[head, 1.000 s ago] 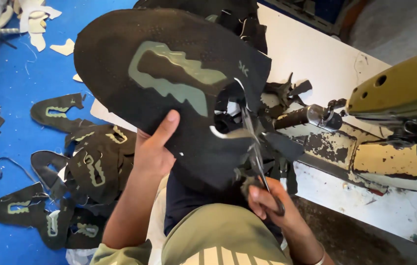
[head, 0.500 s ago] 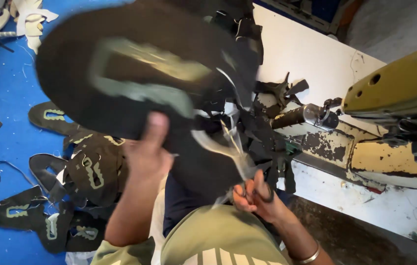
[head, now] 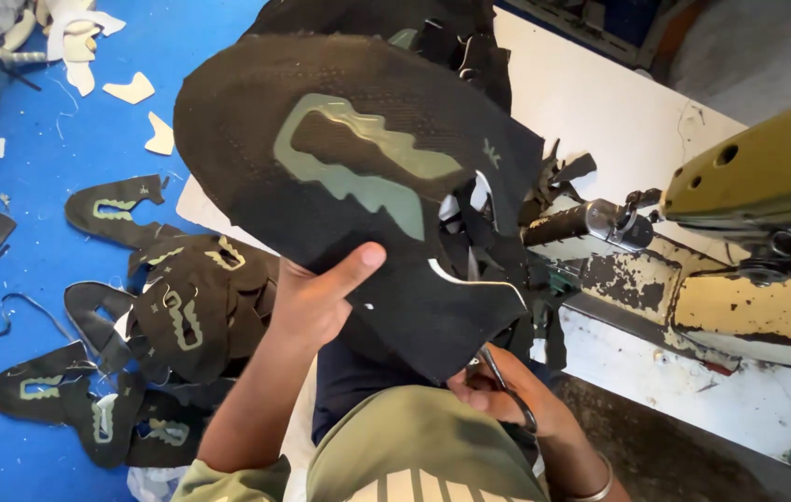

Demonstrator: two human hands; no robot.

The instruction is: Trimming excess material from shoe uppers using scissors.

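While the left hand point(head: 313, 302) pinches the black shoe upper point(head: 358, 186) aloft, the right hand's point(head: 507, 404) grip closes round scissors point(head: 507, 395) beneath it.

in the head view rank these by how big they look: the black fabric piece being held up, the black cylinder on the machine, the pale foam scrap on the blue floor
1. Black mesh fabric piece with the grey-green patch, though nearness to the camera inflates it.
2. Black cylinder on the machine.
3. Pale foam scrap on the blue floor, close to the cylinder in apparent size.

Olive short sleeves — thin metal bangle point(head: 597, 483) on the right wrist.
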